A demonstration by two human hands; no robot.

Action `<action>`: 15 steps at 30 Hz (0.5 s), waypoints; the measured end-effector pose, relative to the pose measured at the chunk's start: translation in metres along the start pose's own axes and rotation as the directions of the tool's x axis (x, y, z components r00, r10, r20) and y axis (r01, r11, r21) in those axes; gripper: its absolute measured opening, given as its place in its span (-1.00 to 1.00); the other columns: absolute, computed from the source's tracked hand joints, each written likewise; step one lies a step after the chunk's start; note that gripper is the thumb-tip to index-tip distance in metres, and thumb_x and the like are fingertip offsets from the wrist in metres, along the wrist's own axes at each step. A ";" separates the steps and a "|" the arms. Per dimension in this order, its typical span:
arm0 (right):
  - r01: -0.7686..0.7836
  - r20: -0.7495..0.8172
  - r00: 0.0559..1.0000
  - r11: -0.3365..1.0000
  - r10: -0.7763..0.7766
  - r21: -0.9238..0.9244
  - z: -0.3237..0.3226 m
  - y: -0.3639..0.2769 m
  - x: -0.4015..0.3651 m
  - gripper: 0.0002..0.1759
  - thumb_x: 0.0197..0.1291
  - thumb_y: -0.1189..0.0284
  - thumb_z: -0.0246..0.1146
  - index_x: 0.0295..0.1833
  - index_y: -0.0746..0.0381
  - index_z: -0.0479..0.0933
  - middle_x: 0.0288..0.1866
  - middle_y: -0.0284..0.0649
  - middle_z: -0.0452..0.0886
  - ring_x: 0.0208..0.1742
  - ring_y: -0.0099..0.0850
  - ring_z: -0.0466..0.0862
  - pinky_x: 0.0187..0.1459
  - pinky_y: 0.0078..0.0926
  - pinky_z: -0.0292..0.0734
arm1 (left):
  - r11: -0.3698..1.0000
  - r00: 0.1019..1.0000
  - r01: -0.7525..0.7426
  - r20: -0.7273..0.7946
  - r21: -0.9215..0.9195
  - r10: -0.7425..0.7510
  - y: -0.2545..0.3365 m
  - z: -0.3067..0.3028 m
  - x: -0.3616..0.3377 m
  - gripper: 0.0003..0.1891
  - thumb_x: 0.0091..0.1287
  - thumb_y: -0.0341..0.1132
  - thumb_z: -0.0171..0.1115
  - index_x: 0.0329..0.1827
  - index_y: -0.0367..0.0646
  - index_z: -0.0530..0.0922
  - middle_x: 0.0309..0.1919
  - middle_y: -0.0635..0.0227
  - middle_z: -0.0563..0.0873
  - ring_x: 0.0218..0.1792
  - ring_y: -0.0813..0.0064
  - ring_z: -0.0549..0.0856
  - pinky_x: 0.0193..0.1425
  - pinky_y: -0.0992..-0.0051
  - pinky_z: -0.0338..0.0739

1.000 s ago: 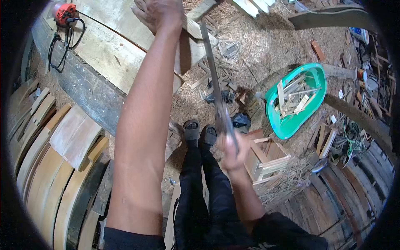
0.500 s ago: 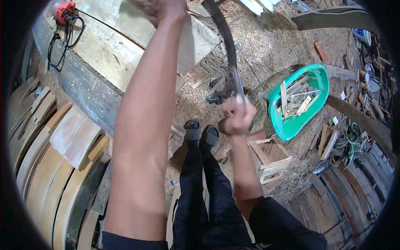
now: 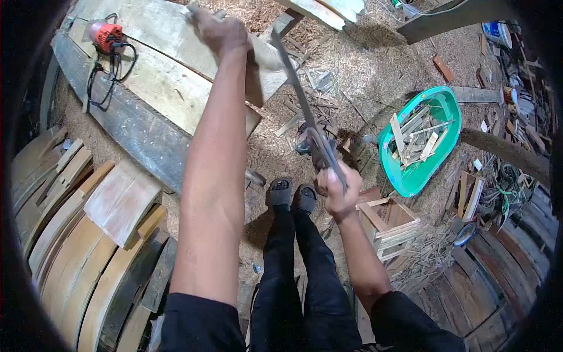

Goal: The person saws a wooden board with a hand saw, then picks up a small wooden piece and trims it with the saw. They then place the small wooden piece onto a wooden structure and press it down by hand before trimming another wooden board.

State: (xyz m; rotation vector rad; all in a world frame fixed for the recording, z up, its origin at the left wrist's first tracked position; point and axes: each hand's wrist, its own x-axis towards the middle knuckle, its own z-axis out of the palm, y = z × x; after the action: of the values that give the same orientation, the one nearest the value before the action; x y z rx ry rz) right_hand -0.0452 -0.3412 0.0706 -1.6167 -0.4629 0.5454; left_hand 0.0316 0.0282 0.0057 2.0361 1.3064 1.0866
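My right hand (image 3: 340, 188) is wrapped around the handle of a handsaw (image 3: 300, 94). The saw's long dark blade points up and away from me, its far part against or just beside the end of a pale piece of wood (image 3: 267, 56). My left hand (image 3: 221, 35) is closed on that wood near the top of the view, atop a low bench of pale planks (image 3: 164, 94). Its fingers are partly hidden, and whether the blade sits in a cut cannot be made out.
A red power tool (image 3: 107, 36) with a black cord lies on the bench. To the right stand a green tub (image 3: 419, 188) of wood scraps and a small wooden frame (image 3: 390, 226). Stacked boards (image 3: 88, 252) fill the left side. Shavings and offcuts cover the ground.
The saw has drawn back toward me, its blade now tilting more to the upper left. My left hand shows lower in view, and the whole scene has shifted slightly right.
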 end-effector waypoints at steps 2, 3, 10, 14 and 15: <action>0.006 -0.011 1.000 1.000 -0.006 0.022 -0.004 -0.046 -0.018 -0.67 0.30 0.29 0.16 -0.45 0.27 0.45 -0.55 -0.34 0.46 -0.55 -0.57 0.41 -0.46 -0.54 0.30 | 0.996 1.000 0.007 -0.010 0.085 -0.006 -0.001 -0.020 -0.006 -0.08 0.20 -0.56 0.18 0.60 -0.46 -0.12 0.54 -0.26 0.17 0.59 -0.01 0.16 0.66 0.31 0.03; 0.013 -0.062 0.998 0.993 -0.006 0.116 -0.004 -0.055 -0.027 -0.69 0.30 0.29 0.17 -0.44 0.27 0.45 -0.54 -0.36 0.47 -0.54 -0.58 0.41 -0.46 -0.55 0.31 | 0.986 0.993 0.120 0.005 -0.118 -0.120 0.000 -0.032 -0.012 -0.12 0.21 -0.64 0.13 0.61 -0.45 -0.10 0.56 -0.21 0.15 0.59 0.05 0.15 0.65 0.34 0.06; -0.139 -0.264 0.949 0.981 0.170 0.132 -0.009 -0.153 -0.030 -0.77 0.34 0.37 0.36 -0.29 0.25 0.51 -0.46 -0.46 0.48 -0.43 -0.70 0.39 -0.38 -0.68 0.32 | 0.846 0.952 0.258 -0.028 -0.467 -0.306 0.101 -0.155 -0.043 -0.11 0.31 -0.66 0.21 0.64 -0.34 -0.11 0.62 -0.10 0.05 0.56 0.21 0.22 0.51 0.37 0.31; -0.008 -0.274 0.961 0.998 0.024 0.059 0.002 -0.248 -0.022 -0.77 0.32 0.34 0.40 -0.19 0.29 0.58 -0.40 -0.44 0.54 -0.38 -0.69 0.45 -0.32 -0.67 0.38 | 0.598 0.922 0.295 0.058 -0.745 -0.383 0.204 -0.231 -0.038 -0.15 0.30 -0.69 0.17 0.62 -0.39 -0.08 0.63 -0.04 0.04 0.57 0.23 0.19 0.52 0.31 0.31; 0.020 -0.260 0.965 0.999 -0.008 0.045 0.003 -0.273 -0.023 -0.75 0.31 0.33 0.40 -0.16 0.31 0.59 -0.38 -0.43 0.56 -0.36 -0.68 0.47 -0.31 -0.66 0.39 | 0.564 0.930 0.265 0.053 -0.782 -0.364 0.230 -0.251 -0.034 -0.15 0.29 -0.70 0.16 0.62 -0.39 -0.07 0.62 -0.03 0.05 0.57 0.23 0.20 0.51 0.31 0.34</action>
State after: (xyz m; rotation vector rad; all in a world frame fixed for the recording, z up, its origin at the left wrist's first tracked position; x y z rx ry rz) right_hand -0.0616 -0.3211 0.3435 -1.6108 -0.2632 0.3240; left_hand -0.0632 -0.1051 0.3056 1.0398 0.9276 1.3010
